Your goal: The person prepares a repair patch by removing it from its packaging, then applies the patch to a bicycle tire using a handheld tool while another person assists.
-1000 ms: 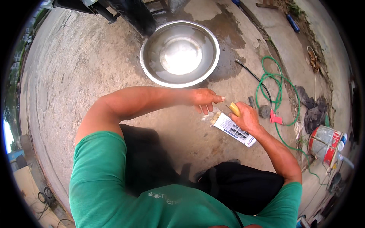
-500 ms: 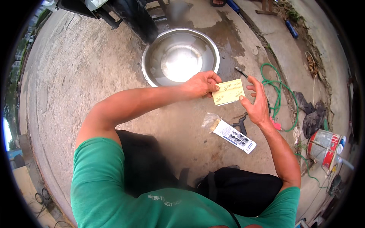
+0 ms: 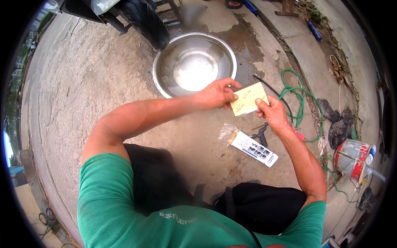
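Note:
A flat yellow paper sheet point(image 3: 248, 99) with printed marks is held out in front of me. Its left edge is pinched by my left hand point(image 3: 218, 94), thumb on top. My right hand point(image 3: 273, 112) grips the right edge, with its thumb pressed on the face and the fingers behind. A thin white edge shows beneath the sheet. Below it on the ground lies a white printed packet point(image 3: 254, 149) with a crumpled clear plastic end point(image 3: 228, 134). Beside that packet rests a black T-shaped handle tool point(image 3: 261, 135).
Ahead stands a wide metal basin point(image 3: 159, 68) of water, with a black tyre point(image 3: 142, 25) close behind. To the right lie a black hose point(image 3: 269, 85), a coiled green hose point(image 3: 302, 103) and dark cloth point(image 3: 341, 128). A red-and-grey bucket point(image 3: 351, 160) stands at far right.
My right hand has closed from spread fingers into a grip on the sheet's right edge. The sheet has tilted, its right side rising slightly, while my left hand keeps its hold.

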`<state>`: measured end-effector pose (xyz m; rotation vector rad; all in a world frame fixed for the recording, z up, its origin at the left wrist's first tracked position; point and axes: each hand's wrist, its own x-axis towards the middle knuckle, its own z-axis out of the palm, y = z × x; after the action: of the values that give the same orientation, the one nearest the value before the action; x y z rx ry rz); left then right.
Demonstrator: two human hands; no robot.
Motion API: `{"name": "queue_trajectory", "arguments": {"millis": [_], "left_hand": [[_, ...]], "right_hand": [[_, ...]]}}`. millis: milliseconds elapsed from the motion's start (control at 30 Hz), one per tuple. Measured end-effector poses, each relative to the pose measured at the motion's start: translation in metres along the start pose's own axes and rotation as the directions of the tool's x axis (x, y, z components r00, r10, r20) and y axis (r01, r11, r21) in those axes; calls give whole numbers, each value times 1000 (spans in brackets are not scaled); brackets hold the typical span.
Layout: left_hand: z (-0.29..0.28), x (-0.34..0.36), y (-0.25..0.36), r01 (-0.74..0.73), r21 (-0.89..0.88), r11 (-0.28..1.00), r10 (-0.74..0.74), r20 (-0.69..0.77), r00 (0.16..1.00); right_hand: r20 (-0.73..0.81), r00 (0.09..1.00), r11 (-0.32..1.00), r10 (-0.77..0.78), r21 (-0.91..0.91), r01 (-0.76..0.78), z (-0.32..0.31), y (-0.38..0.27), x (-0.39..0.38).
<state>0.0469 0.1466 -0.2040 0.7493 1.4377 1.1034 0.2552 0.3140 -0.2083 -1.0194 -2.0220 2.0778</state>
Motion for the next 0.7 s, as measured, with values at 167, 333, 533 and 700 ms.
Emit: {"name": "queue_trajectory", "arguments": {"millis": [167, 333, 533, 700], "left_hand": [[9, -11, 8, -302, 598, 743, 361, 22, 932], [16, -13, 7, -363, 666, 652, 400, 104, 910], [17, -15, 16, -286, 526, 801, 276, 100, 956], [17, -14, 21, -156, 287, 945, 119, 140, 983]], "right_hand": [[-56, 998, 999, 25, -23, -27, 1, -2, 1], [-28, 998, 995, 51, 88, -49, -1, -5, 3], [-76, 997, 992, -11, 122, 20, 7, -12, -1], [-54, 996, 986, -71, 149, 78, 0, -7, 2]]}}
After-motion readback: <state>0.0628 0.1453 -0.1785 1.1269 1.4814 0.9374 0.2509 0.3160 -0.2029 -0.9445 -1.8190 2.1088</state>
